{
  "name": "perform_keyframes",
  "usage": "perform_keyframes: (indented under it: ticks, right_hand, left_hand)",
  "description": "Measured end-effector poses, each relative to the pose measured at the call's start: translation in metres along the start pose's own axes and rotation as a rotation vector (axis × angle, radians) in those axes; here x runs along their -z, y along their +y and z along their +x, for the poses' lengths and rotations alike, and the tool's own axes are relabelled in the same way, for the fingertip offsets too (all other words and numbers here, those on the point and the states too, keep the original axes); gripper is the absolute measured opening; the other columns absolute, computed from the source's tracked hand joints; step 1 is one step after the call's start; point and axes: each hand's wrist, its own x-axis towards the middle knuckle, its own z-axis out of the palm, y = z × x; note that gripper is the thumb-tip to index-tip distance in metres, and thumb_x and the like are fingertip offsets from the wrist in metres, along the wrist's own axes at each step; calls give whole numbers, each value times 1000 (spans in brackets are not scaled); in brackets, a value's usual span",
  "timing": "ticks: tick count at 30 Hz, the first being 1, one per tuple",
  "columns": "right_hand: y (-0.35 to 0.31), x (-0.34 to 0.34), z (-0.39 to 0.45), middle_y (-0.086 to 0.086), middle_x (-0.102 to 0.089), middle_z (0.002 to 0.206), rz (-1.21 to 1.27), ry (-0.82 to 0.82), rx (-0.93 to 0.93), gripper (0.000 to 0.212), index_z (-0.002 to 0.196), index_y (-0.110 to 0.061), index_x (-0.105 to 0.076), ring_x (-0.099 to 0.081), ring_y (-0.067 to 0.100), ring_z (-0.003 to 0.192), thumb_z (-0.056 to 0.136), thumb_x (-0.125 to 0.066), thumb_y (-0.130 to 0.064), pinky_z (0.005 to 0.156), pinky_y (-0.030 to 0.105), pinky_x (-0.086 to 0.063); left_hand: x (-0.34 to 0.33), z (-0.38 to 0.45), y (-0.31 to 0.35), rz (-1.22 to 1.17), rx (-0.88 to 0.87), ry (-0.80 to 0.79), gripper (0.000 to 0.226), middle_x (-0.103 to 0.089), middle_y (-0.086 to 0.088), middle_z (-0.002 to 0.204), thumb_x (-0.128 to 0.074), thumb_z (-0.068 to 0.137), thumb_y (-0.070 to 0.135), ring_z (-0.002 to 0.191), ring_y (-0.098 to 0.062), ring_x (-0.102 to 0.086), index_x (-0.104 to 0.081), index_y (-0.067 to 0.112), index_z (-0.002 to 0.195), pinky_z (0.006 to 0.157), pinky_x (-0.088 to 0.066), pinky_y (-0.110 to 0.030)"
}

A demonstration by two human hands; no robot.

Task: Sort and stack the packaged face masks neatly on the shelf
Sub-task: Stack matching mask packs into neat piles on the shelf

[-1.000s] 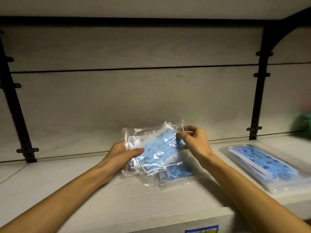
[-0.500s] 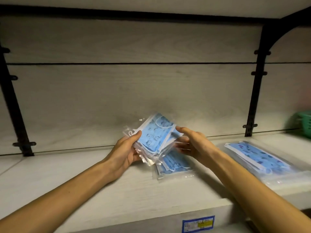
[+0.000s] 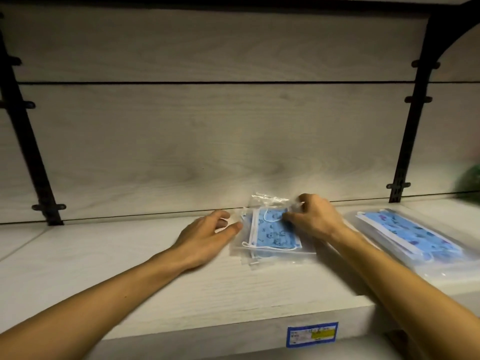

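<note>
Both hands have come down to the shelf (image 3: 109, 294): half a second ago the left hand (image 3: 205, 236) was holding a fanned bundle of packets up off the board, and now that bundle lies flat as the middle pile of masks (image 3: 272, 236), on top of the packet that was already lying there. That hand has let go and rests at the pile's nine o'clock side, fingers loosely curled, thumb tip just at the plastic edge, holding nothing. The right hand (image 3: 315, 216) sits at the pile's one o'clock corner, fingers bent down onto the wrapper; whether it pinches the plastic or only presses it is not clear (the frame is smeared there).

For the task, this reads as one group set down and now being squared up; the edges at six o'clock are uneven, with lower packets poking out, so some nudging is likely needed. At three o'clock, well apart, lies the second pile of masks (image 3: 415, 240), flat and untouched.

Smaller things: black brackets (image 3: 413, 120) stand against the back wall at either side, and something green (image 3: 470, 183) shows at the far right edge, too blurred to name. A blue-bordered price tag (image 3: 311, 333) with a yellow patch is stuck on the shelf's front edge; its print cannot be read. The masks carry small printed figures, no legible brand.
</note>
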Motion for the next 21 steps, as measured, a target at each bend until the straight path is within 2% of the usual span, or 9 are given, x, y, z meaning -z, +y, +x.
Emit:
perform_keyframes:
  ticks: [2, 4, 6, 8, 11, 13, 16, 18, 21]
  right_hand:
    - [0, 1, -2, 4, -71, 102, -86, 21, 0, 46, 110, -23, -63, -67, 27, 92, 84, -65, -61, 83, 42, -56]
    - [-1, 4, -2, 5, -72, 100, -11, -50, -14, 46, 105, -20, -66, -67, 25, 91, 85, -65, -61, 84, 43, -57]
    - [-3, 7, -3, 6, -72, 93, 159, -110, -26, 41, 100, -14, -70, -66, 21, 80, 84, -72, -52, 73, 34, -58]
    - [-7, 11, -5, 8, -71, 87, 466, -227, -110, 41, 102, -9, -72, -67, 22, 71, 80, -79, -43, 59, 29, -57]
    - [-12, 16, -8, 14, -67, 95, 790, -425, -257, 54, 118, -5, -69, -65, 32, 81, 77, -82, -38, 65, 44, -62]
    - [-12, 19, -9, 20, -69, 114, 889, -551, -290, 51, 127, -4, -63, -66, 35, 95, 84, -76, -28, 73, 48, -60]
    - [-15, 22, -16, 25, -67, 124, 999, -719, -311, 45, 129, -2, -58, -63, 40, 117, 87, -69, -14, 95, 58, -52]
    - [-17, 21, -17, 24, -70, 117, 1022, -755, -299, 39, 120, 0, -61, -70, 37, 104, 84, -69, -10, 87, 52, -58]
    - [-21, 20, -17, 22, -74, 104, 1000, -727, -301, 19, 109, 1, -63, -75, 33, 85, 91, -64, -6, 69, 45, -63]
  left_hand:
    - [-4, -2, 2, 41, -26, -54, 59, -58, 22, 134, -44, 88, 77, 123, -2, -55, -49, 42, 134, 97, -43, -28]
    - [-6, -3, 6, -24, -34, -79, 58, -60, 21, 134, -46, 88, 76, 123, -2, -56, -50, 42, 134, 103, -44, -31]
    - [-6, -3, 11, -135, -22, -124, 56, -63, 17, 132, -53, 89, 69, 122, -4, -57, -54, 36, 135, 107, -44, -34]
    - [-6, -4, 16, -336, 24, -202, 53, -68, 12, 127, -63, 88, 60, 119, -8, -62, -62, 29, 130, 106, -45, -32]
    - [4, -6, 24, -662, 74, -340, 41, -73, 11, 121, -65, 87, 55, 116, -8, -66, -75, 29, 117, 104, -42, -29]
    - [11, -6, 29, -838, 96, -267, 35, -73, 9, 121, -72, 80, 47, 117, -8, -65, -79, 27, 107, 105, -42, -27]
    - [21, -3, 33, -998, 226, -225, 67, -66, -1, 120, -76, 69, 42, 106, -15, -61, -66, 10, 128, 89, -46, -27]
    - [29, -3, 36, -1038, 272, -342, 74, -60, -8, 112, -72, 71, 45, 89, -17, -57, -61, 9, 134, 82, -43, -30]
    - [34, -3, 36, -1128, 264, -468, 61, -66, -11, 114, -69, 76, 44, 92, -23, -62, -63, 10, 126, 88, -47, -38]
